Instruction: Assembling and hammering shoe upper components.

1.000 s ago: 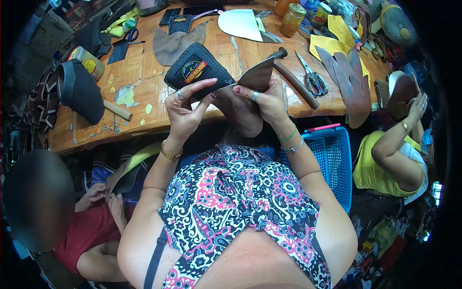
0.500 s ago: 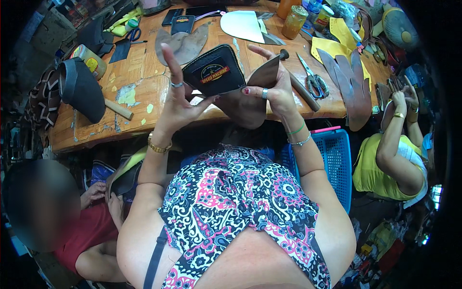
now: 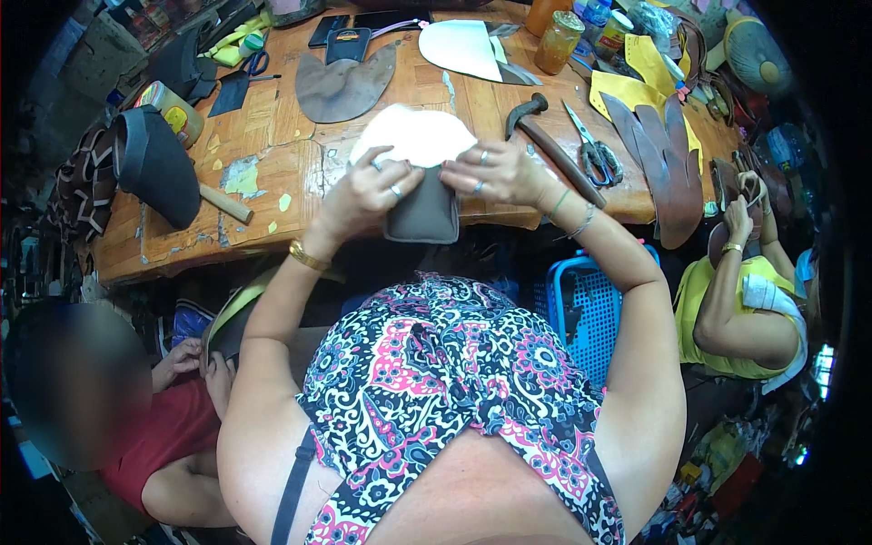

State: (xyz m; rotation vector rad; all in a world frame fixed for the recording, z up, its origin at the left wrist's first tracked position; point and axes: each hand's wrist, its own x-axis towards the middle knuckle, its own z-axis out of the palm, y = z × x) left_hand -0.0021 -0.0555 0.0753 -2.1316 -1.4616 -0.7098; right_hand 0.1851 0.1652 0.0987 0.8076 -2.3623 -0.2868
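Near upper centre of the frame, over the table's [image 3: 300, 204] near edge: white curved panel [image 3: 409, 136], grey padded flap [image 3: 422, 218] below it (apparently joined; fingers hide the junction). Left hand [image 3: 374, 184] and right hand [image 3: 502, 173]: fingers bent, nearly closed, pinching the panel from either side. Judged light and pliable, flap softer; best held by both edges near the junction. Further right: hammer [image 3: 560, 163], scissors [image 3: 590, 147]. Right of lower centre: blue basket [image 3: 581, 331].
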